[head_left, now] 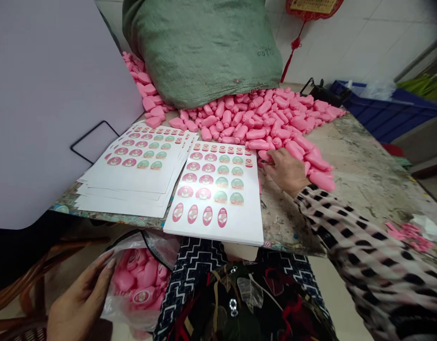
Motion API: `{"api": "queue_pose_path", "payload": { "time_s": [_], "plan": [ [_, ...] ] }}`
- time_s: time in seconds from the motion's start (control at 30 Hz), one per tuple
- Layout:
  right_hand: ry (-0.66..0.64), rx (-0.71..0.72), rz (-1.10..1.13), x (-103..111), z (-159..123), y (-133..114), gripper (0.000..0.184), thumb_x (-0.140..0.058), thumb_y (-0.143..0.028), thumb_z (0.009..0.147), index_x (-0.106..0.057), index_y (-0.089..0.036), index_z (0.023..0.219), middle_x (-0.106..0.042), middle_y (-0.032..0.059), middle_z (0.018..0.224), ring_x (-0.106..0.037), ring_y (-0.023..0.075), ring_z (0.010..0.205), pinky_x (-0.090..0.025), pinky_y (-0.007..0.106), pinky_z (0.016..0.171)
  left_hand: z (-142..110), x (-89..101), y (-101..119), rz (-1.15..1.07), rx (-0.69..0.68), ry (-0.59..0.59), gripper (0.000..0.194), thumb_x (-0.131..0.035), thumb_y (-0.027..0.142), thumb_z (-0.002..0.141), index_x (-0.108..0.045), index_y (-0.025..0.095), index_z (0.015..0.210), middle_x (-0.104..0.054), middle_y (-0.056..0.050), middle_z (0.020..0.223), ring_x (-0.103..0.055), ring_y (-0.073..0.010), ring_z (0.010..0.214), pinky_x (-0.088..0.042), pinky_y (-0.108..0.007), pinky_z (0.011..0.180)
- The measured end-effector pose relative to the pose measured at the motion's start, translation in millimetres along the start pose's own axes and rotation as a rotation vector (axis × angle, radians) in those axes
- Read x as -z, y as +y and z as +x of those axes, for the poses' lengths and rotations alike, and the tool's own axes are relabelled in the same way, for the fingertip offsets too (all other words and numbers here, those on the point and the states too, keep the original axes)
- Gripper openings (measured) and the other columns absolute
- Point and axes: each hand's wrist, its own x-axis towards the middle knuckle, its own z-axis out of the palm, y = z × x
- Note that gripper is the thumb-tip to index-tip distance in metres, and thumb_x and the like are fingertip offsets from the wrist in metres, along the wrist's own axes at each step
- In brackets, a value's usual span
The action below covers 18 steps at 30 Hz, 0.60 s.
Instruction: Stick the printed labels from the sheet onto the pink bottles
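Note:
My right hand (286, 171) is at the near edge of a heap of small pink plastic bottles (240, 132). Its fingers are closed on a pink bottle (264, 155), which they partly cover. To the left of that hand lies a stack of sticker sheets (245, 222), printed with pink and green labels. Low on the left, my left hand (81, 298) is beside a clear plastic bag (122, 308), fingers stretched out and no object showing in them. Inside the bag are several pink bottles, some bearing an oval label (141, 297).
More label sheets (133, 180) lie further left on the worn table (357, 166). A big green sack (204, 52) rests behind the bottles. At the right are a blue crate (385, 113) and pink scraps (412, 236). A pale panel (58, 104) stands at the left.

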Motion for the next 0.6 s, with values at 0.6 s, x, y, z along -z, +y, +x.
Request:
{"api": "queue_pose_path", "payload": {
  "time_s": [0.6],
  "plan": [
    [-0.453, 0.039, 1.022, 15, -118, -74, 0.028, -0.044, -0.04, 0.089, -0.062, -0.024, 0.104, -0.063, 0.0018, 0.09, -0.057, 0.0147, 0.079, -0.043, 0.028, 0.071, -65, -95.7, 153, -0.472, -0.168, -0.865, 0.028, -0.062, 0.036, 0.075, -0.059, 0.019, 0.096, -0.059, 0.001, 0.07, -0.055, -0.0116, 0.06, -0.042, -0.024, 0.059]
  ]
}}
